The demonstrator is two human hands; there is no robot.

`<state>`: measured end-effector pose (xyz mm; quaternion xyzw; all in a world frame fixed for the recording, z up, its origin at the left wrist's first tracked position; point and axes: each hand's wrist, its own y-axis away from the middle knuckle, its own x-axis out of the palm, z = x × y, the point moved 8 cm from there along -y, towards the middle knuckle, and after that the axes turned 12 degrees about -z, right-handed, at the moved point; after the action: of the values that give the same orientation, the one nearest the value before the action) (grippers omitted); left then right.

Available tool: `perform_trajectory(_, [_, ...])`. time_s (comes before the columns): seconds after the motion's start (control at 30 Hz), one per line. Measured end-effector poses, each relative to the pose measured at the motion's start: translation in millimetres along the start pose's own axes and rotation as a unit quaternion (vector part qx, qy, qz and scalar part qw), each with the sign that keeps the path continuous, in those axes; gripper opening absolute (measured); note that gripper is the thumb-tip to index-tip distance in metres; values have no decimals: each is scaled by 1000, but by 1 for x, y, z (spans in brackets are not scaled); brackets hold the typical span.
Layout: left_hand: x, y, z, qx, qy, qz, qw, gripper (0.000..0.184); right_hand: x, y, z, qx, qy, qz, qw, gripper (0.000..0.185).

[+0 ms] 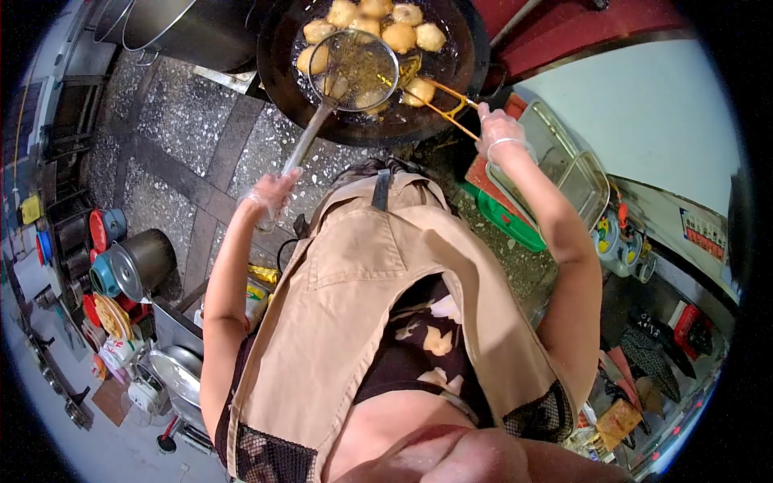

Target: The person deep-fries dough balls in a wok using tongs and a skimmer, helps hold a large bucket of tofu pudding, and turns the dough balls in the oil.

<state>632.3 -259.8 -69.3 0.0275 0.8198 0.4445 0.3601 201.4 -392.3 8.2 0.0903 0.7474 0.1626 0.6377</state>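
Observation:
My left hand (275, 193), in a clear plastic glove, is closed round the handle of a round mesh strainer (353, 68). The strainer's basket is over a large dark wok (282, 101) of oil. Several golden fried balls (399, 37) float in the wok, mostly beyond the strainer. In my right hand (501, 133), also gloved, is a pair of orange tongs (456, 109). Their tips are at a fried ball (418, 92) just right of the strainer; whether they grip it I cannot tell.
Right of the wok are a wire-rack tray (592, 183) and a green tray (509, 219). Large metal pots (189, 36) stand at the upper left. A dark pot (151, 256) and a metal lid (175, 372) are at the lower left.

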Motion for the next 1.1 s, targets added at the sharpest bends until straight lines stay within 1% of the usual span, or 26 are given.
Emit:
perform_trajectory(0.07, [-1,3,-2,3,-7,-2,1000,67,0,-1,0,4,0,0,1000,43])
perform_trajectory(0.13, [-3,9,-5,-14,1,-6,1000,67,1,0,0,3,0,4,1000,43])
perform_trajectory(0.27, [-2,7,-7,0,-10,1,1000,66,0,1,0,3,2,2,1000,45])
perform_trajectory(0.37, [-1,9,-7,-10,4,1,1000,65,1,1,0,6,3,8,1000,48])
perform_trajectory(0.43, [1,6,-6,15,27,15,999,64,4,0,-1,9,6,2,1000,48])
perform_trajectory(0.57, [1,9,-8,13,47,12,999,65,3,1,-1,12,6,7,1000,49])
perform_trajectory(0.73, [6,6,-2,-18,77,26,997,62,3,2,0,8,0,-3,1000,50])
perform_trajectory(0.87, [3,9,-6,-5,65,15,998,60,2,3,0,9,-9,-9,1000,48])
perform_trajectory(0.97, [3,8,-2,-18,75,15,997,63,3,2,0,11,-5,-10,1000,47])
perform_trajectory(1.03, [1,3,0,4,29,-9,1000,67,4,2,-1,8,-9,-17,1000,46])
perform_trajectory(1.07, [1,2,2,4,29,-9,1000,67,7,1,-2,8,-9,-17,1000,46])
perform_trajectory(1.1, [1,3,1,5,30,-6,1000,69,9,-1,-2,2,1,-24,1000,51])
